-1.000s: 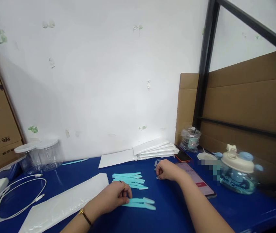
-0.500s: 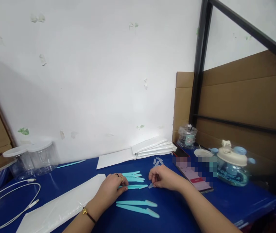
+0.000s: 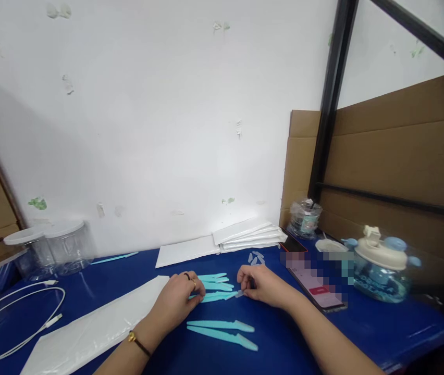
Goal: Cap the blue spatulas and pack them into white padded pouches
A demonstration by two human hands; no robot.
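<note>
Fingers of my left hand [image 3: 183, 294] pinch the handle end of a turquoise eyebrow razor [image 3: 220, 296], whose blade end points right. A small translucent blade cap [image 3: 239, 294] is at my right hand [image 3: 263, 285], pinched in its curled fingertips and lined up with the razor's tip. Whether the cap is around the blade or only against it, I cannot tell. Several more turquoise razors [image 3: 216, 278] lie just beyond my left hand, partly hidden by it. Nearer me rest two razors [image 3: 222, 326] side by side. Loose translucent caps [image 3: 259, 256] lie behind my right hand.
A long white packet [image 3: 100, 328] lies left of my left arm, near a coiled white cable [image 3: 19, 297] and clear jars [image 3: 68, 250]. White packets [image 3: 249, 234] are stacked by the wall. On the right are a phone [image 3: 319, 286] and a drinking bottle [image 3: 380, 268].
The razor and cap have come together, closing the small gap between them. My right hand has shifted slightly left, and the razor's blade end has tipped upward. The camera view has turned a little.
</note>
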